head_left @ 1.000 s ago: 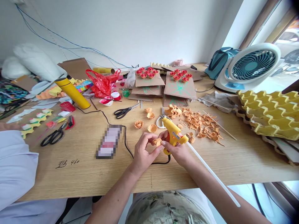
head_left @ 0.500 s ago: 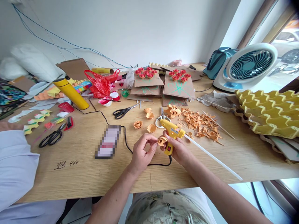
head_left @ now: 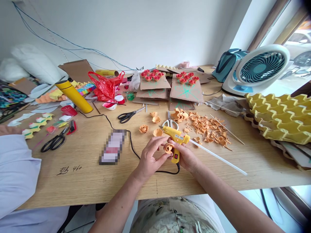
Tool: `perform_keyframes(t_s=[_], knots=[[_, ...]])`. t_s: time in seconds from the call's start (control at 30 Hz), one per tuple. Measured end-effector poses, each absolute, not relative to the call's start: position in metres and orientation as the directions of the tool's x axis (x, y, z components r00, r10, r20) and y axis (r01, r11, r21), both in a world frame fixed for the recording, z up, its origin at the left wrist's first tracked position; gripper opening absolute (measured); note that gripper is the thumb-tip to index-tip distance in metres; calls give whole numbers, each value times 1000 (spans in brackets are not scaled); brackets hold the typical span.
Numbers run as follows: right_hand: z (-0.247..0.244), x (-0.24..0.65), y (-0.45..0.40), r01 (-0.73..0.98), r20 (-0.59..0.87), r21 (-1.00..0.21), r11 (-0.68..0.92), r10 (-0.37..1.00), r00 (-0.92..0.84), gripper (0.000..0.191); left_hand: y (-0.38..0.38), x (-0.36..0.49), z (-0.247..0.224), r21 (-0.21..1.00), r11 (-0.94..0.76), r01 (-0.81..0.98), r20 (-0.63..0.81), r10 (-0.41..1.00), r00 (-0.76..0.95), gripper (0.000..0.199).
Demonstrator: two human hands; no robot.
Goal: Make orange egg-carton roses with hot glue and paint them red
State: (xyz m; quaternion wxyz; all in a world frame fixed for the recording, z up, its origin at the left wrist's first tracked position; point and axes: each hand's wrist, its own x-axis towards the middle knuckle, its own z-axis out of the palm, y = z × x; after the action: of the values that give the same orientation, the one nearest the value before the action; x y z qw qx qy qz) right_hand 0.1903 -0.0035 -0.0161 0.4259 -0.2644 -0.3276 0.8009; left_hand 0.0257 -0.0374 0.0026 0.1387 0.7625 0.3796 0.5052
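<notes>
An orange paper rose (head_left: 168,148) is held between my two hands. The thumb and fingers of my left hand (head_left: 151,158) close around its left side. My right hand (head_left: 186,156) grips a yellow glue gun (head_left: 175,136) with a white glue stick (head_left: 218,157) at its back, and its fingertips touch the rose. The gun's nozzle points to the upper left. Beyond my hands lie another orange rose (head_left: 143,128), an orange petal cup (head_left: 157,132) and white-handled scissors (head_left: 170,123).
Orange scraps (head_left: 209,127) lie right of centre. Black scissors (head_left: 127,116), a blurred phone (head_left: 113,147) and a yellow bottle (head_left: 74,96) are leftward. Red flowers on cardboard (head_left: 186,92) stand behind. A fan (head_left: 259,69) and yellow egg trays (head_left: 279,118) are at right. Another person's sleeve (head_left: 18,171) shows at left.
My left hand's fingers have moved up and around the rose, with the thumb below it. The glue gun has shifted slightly left, and its nozzle sits lower. The glue stick's end has risen.
</notes>
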Motion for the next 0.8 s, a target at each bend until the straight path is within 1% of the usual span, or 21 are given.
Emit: perform_keyframes(t_s=[0.1, 0.17, 0.23, 0.3, 0.4, 0.57, 0.67, 0.8], knots=[[-20, 189, -3, -488, -187, -740, -463, 839, -511, 50, -37, 26, 5, 558, -704, 439, 683, 691, 239, 39], [-21, 188, -3, -476, -170, -760, -443, 841, -513, 48, -38, 26, 7, 561, -702, 439, 685, 691, 229, 33], [-19, 188, -3, -472, -136, -783, -405, 852, -506, 43, -38, 25, 6, 574, -670, 470, 681, 710, 181, 30], [-16, 189, -3, -476, -88, -810, -343, 873, -480, 41, -38, 24, 5, 572, -629, 525, 684, 720, 117, 28], [-13, 191, -4, -464, -11, -858, -220, 911, -413, 39, -36, 21, 2, 531, -584, 614, 713, 700, 50, 27], [-14, 192, -2, -394, 84, -916, -78, 921, -379, 36, -33, 17, 0, 443, -555, 704, 752, 657, 45, 26], [-13, 192, -1, -383, 106, -923, -45, 925, -364, 35, -32, 16, -1, 399, -552, 732, 757, 649, 76, 26], [-11, 191, -1, -371, 89, -927, -60, 924, -371, 38, -32, 16, -4, 374, -547, 749, 747, 656, 106, 27]])
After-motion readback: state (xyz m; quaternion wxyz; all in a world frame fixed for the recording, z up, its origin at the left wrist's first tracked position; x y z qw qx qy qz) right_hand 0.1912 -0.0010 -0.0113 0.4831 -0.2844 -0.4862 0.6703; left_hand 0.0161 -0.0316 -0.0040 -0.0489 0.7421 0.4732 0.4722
